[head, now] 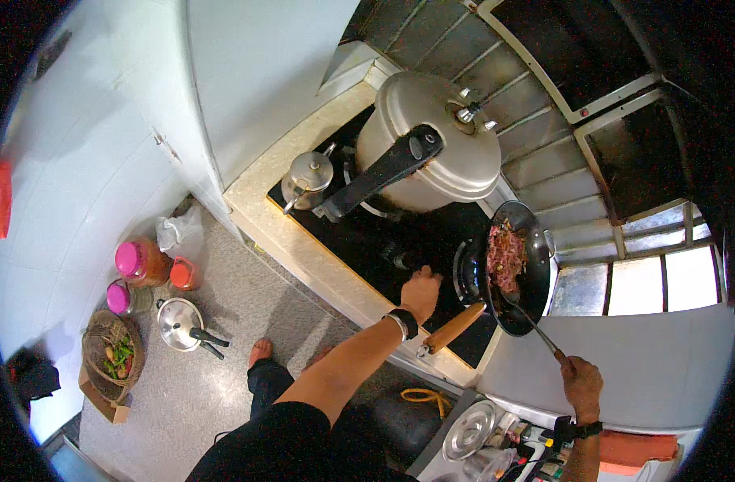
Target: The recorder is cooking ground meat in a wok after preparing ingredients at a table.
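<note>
A black wok (pixel 533 283) with a wooden handle (pixel 455 328) sits tilted in view on the right burner of a black glass gas stove (pixel 428 235). Reddish-pink sliced food (pixel 506 256) lies in it. My right hand (pixel 582 382) is closed around the handle of a metal spatula or ladle (pixel 542 334), whose head touches the food. My left hand (pixel 420 294) is over the stove's front part, close to a dark control knob (pixel 399 260); whether its fingers touch anything is hidden. It is apart from the wok's handle.
A large aluminium pressure cooker (pixel 434 144) and a small metal kettle (pixel 308 179) stand at the stove's left side. On the floor are a small pressure cooker (pixel 181 324), pink-lidded jars (pixel 143 262) and a wicker basket (pixel 111 355). A metal lid (pixel 469 429) lies at lower right.
</note>
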The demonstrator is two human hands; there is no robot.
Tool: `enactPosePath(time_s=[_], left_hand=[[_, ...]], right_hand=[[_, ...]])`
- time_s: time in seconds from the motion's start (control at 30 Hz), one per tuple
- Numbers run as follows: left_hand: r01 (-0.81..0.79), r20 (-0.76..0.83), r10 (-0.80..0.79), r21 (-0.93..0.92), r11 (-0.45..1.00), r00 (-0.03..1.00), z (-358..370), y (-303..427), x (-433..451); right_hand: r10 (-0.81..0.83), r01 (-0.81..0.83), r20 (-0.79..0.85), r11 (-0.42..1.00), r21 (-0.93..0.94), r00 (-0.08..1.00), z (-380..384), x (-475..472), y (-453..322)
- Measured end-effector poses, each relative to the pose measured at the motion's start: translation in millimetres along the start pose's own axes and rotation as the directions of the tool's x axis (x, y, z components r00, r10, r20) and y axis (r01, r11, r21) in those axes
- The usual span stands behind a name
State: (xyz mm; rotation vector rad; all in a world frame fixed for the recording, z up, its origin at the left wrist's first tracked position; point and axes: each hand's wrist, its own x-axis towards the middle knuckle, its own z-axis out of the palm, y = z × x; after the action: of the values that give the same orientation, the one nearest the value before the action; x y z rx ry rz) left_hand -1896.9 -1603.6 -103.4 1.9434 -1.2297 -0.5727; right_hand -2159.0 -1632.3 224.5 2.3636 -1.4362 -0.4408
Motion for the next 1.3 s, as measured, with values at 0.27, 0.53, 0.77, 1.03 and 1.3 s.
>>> enactPosePath(time_s=[0.27,0.53,0.77,1.03,1.3], left_hand=[[0.013,-0.022,-0.013,-0.003,1.0,1.0,-8.1,4.1,-0.5],[0.025,0.014,-0.025,-0.007,1.0,1.0,-19.4,3.8,-2.9],[-0.116,-0.18,0.082,-0.19,0.975,0.98,-42.4,-20.9,-28.8],[-0.002,-0.172,-0.084,-0.448,0.894,0.981,-149.6,-53.4,-112.8],[-0.075,-0.341,-0.075,-0.405,0.911,0.937,-218.0,-83.2,-152.0]], right_hand=[[-0.002,0.001,-0.039,1.0,-0.023,0.999,-9.1,3.9,-7.4],[0.016,-0.016,-0.001,0.999,-0.031,1.0,-15.3,12.6,2.8],[-0.043,0.04,-0.014,0.986,-0.16,0.999,-60.5,35.7,22.4],[0.141,-0.078,0.245,0.965,-0.25,0.959,-116.9,60.2,45.8],[-0.003,0.022,0.293,0.998,-0.061,0.956,-94.2,84.6,47.4]])
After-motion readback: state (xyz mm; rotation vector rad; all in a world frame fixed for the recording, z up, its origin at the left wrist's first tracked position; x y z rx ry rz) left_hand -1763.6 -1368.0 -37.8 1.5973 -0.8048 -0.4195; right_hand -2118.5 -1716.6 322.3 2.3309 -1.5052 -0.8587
